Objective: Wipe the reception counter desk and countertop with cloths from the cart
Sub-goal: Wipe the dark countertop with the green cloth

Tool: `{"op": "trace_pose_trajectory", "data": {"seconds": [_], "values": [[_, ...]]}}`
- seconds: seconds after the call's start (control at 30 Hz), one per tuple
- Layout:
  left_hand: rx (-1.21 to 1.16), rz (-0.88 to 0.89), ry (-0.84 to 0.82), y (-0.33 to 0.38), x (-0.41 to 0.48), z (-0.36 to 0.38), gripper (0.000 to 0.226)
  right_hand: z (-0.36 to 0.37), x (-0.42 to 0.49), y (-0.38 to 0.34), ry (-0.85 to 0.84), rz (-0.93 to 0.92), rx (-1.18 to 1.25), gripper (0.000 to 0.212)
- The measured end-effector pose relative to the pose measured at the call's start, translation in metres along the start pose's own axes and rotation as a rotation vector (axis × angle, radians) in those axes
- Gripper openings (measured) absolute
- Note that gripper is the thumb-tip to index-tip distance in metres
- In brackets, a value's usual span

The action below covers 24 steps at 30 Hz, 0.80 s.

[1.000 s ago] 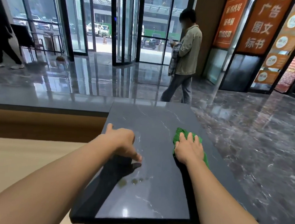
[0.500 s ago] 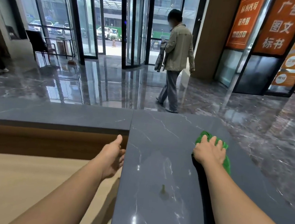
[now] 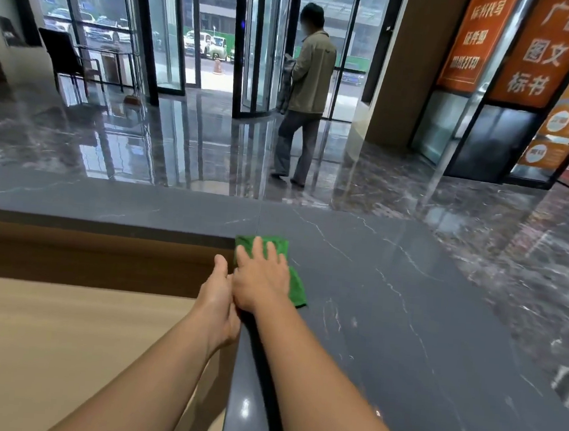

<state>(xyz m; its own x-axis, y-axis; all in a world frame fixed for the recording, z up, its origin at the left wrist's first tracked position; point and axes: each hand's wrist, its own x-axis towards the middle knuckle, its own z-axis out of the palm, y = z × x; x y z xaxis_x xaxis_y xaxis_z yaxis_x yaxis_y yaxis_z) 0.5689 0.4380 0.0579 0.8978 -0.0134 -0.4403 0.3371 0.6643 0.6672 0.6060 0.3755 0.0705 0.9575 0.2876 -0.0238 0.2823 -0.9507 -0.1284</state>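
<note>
Green cloth [image 3: 292, 286] flat on dark tabletop [image 3: 404, 329], at inner corner. Right hand [image 3: 260, 282] pressing it, palm open, no pinch. Left hand [image 3: 215, 300] alongside at edge, loosely open, empty. Cloth likely soft, light; best driven under a flat palm.

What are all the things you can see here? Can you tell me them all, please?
green cloth: one, green, flat on the dark countertop near its inner corner, under the right hand
countertop: one, dark grey stone with white veins, running ahead and off to the left
lower desk: one, pale wood, left of the countertop
chair: one, black, far left by the glass
glass doors: several panels, dark frames, far side of the lobby
orange signs: several, orange with pale writing, upper right
passer-by: one, khaki jacket, grey trousers, by the doors
left hand: one, at the countertop's left edge
right hand: one, pressed flat on the cloth
</note>
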Motion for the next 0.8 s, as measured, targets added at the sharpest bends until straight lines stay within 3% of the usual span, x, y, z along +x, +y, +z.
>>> {"op": "trace_pose_trajectory", "data": {"seconds": [0.1, 0.2, 0.57, 0.8], "values": [[-0.087, 0.017, 0.04, -0.002, -0.004, -0.004, 0.071, 0.003, -0.011, 0.01, -0.03, -0.191, -0.069, 0.053], [-0.083, 0.025, 0.063, -0.001, -0.017, 0.0, 0.075, -0.005, -0.02, 0.044, -0.031, -0.24, -0.062, 0.05], [0.108, 0.013, 0.012, -0.001, -0.058, -0.013, 0.075, -0.038, -0.084, 0.196, -0.038, 0.204, -0.027, 0.051], [0.17, 0.012, 0.019, -0.008, -0.069, -0.016, 0.074, -0.026, -0.081, 0.188, 0.029, 0.44, 0.024, 0.052]]}}
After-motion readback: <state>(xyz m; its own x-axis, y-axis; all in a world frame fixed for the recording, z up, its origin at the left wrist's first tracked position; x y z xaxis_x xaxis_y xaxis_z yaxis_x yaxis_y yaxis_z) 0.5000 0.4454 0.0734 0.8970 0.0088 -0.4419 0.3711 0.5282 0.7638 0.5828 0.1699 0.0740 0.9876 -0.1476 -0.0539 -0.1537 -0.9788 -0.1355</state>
